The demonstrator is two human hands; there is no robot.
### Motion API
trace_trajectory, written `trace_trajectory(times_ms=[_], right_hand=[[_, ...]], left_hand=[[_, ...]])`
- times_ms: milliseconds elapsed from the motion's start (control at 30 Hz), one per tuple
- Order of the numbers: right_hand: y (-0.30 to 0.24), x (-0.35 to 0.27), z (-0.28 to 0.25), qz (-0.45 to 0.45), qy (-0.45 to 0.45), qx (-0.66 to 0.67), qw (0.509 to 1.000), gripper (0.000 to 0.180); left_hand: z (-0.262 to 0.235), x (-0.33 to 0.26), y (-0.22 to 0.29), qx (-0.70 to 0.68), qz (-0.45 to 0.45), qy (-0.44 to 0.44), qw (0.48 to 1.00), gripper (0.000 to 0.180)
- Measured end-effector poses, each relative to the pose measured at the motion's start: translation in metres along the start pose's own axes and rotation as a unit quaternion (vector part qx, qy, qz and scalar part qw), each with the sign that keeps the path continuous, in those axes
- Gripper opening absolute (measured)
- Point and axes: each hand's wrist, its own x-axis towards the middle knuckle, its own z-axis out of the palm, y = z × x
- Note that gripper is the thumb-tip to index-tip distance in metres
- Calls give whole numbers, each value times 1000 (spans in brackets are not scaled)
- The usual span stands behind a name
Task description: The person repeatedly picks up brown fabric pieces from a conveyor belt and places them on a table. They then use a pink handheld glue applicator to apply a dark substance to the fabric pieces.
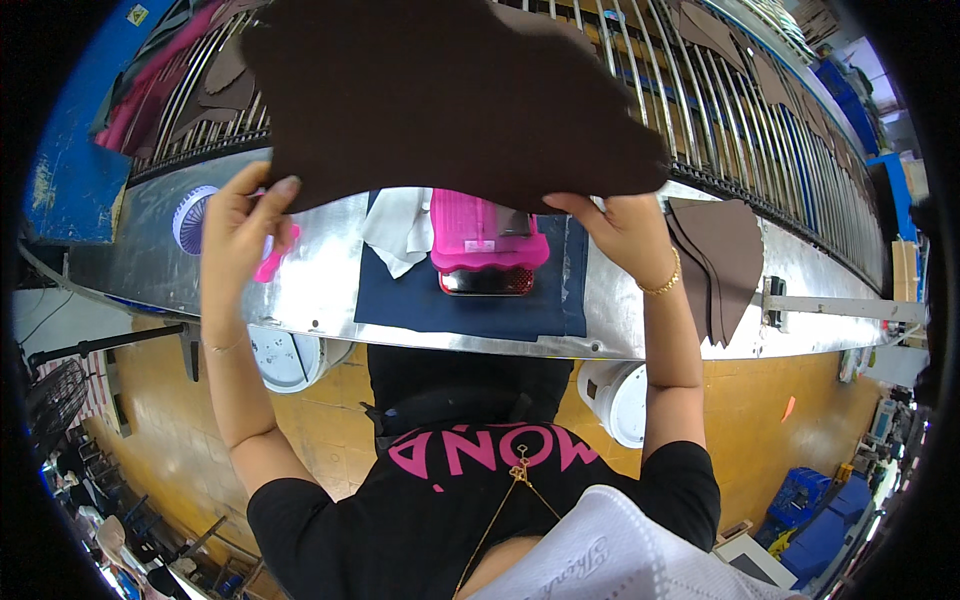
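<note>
At about nine o'clock stands a small round white fan (193, 217) on the curved, shiny metal worktable (320, 290). Just right of it the left hand (240, 235) is raised, thumb and fingers pinched on the lower left edge of a large, irregular dark brown piece of leather-like sheet (440, 95). That sheet is held up flat above the table and fills the picture from ten o'clock to one o'clock, hiding much of the roller conveyor of metal bars (700, 110) behind it. A bright pink plastic tool (275, 258) shows just behind the left hand; whether the hand also grips it cannot be told.

At the centre, under the sheet, a dark blue mat (470, 300) lies on the table. On it lie a crumpled white cloth (398, 232) and, just to its right, a pink plastic tray with a wavy edge (485, 235), which sits over a dark device (487, 282).

Towards two o'clock the right hand (625, 228), with a gold bracelet at the wrist, closes on the sheet's lower right edge. Just right of it, at three o'clock, a stack of brown cut pieces (722, 260) rests on the table and hangs over its near rim. More brown pieces (770, 75) lie on the conveyor towards one o'clock.
</note>
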Motion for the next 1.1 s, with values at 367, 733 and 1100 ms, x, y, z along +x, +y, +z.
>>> trace_trajectory(times_ms=[367,733,1100], right_hand=[[53,-135,-35,226,105,67,966,17],[29,-171,-148,343,288,-44,893,23],[106,8,-83,328,200,250,889,19]], left_hand=[[111,37,25,212,245,-154,933,10],[207,91,73,211,485,-115,841,12],[192,254,157,432,685,210,548,22]])
